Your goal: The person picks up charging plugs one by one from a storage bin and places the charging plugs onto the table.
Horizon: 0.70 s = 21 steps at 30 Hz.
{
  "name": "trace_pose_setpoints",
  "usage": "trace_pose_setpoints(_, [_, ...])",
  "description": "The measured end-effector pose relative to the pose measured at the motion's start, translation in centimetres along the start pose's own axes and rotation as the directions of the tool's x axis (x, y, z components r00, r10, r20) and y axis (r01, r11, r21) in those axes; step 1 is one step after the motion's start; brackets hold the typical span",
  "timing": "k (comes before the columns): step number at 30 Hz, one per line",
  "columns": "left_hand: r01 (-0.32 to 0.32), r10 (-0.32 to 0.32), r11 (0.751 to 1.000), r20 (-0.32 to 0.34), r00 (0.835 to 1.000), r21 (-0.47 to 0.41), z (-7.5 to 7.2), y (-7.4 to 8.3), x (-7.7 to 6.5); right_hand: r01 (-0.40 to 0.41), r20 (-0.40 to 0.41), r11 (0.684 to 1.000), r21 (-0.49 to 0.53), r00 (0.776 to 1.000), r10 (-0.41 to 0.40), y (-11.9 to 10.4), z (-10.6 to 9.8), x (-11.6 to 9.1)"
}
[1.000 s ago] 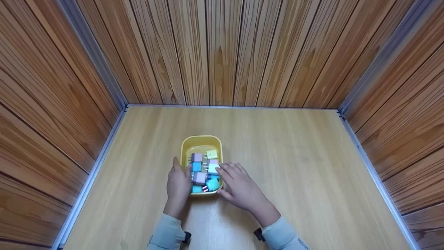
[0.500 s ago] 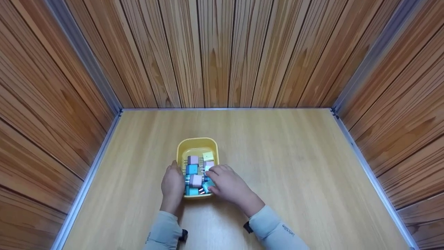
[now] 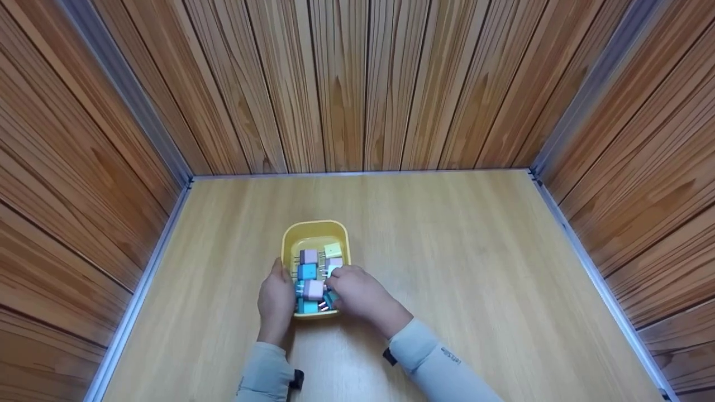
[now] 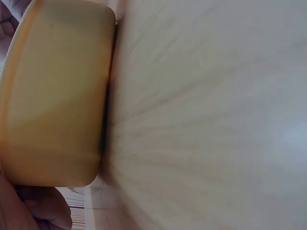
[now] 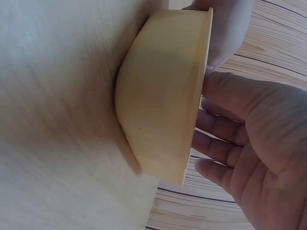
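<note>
The left hand (image 3: pixel 276 300) grips the yellow bin (image 3: pixel 314 231); plugs (image 3: pixel 307 272) lie in two rough columns, the tilted near-right plug (image 3: pixel 328 302) apparently unsettled; the right hand's (image 3: pixel 358 293) grip I cannot tell.

We count one yellow tub (image 3: pixel 315 226), two hands (image 3: pixel 276 301) and at least eight plugs (image 3: pixel 313 290).
Reading the tub as a dial from the head view, we see three lilac plugs (image 3: pixel 309 257) at eleven, two and six o'clock, one yellow plug (image 3: pixel 332 250) at one, one white plug (image 3: pixel 332 270) at three, one blue plug (image 3: pixel 307 272) at nine, and at least two teal plugs (image 3: pixel 308 306) near five and seven.
</note>
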<state>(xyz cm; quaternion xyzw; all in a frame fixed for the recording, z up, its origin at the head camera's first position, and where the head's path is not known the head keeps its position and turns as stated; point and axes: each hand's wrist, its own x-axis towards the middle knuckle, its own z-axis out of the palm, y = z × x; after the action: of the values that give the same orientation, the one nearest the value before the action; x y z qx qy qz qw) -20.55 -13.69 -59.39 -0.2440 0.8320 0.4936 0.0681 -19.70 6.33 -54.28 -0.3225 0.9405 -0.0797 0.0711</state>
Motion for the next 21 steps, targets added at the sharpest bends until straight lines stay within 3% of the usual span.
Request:
trace_pose_setpoints(9, [0.000,0.000,0.998,0.002,1.000,-0.069,0.71,-0.06,-0.13,-0.007,0.030,1.000,-0.009,1.000,0.007,-0.35,-0.08,0.46])
trace_pose_setpoints(14, [-0.021,0.020,0.999,-0.033,0.999,-0.038,0.77,-0.03,0.12,-0.022,0.042,0.999,0.042,0.999,0.020,-0.46,-0.02,0.58])
trace_pose_setpoints(21, [-0.053,0.052,0.999,-0.061,0.997,-0.007,0.39,-0.33,0.06,0.023,0.019,1.000,0.006,1.000,-0.023,-0.64,0.25,0.91])
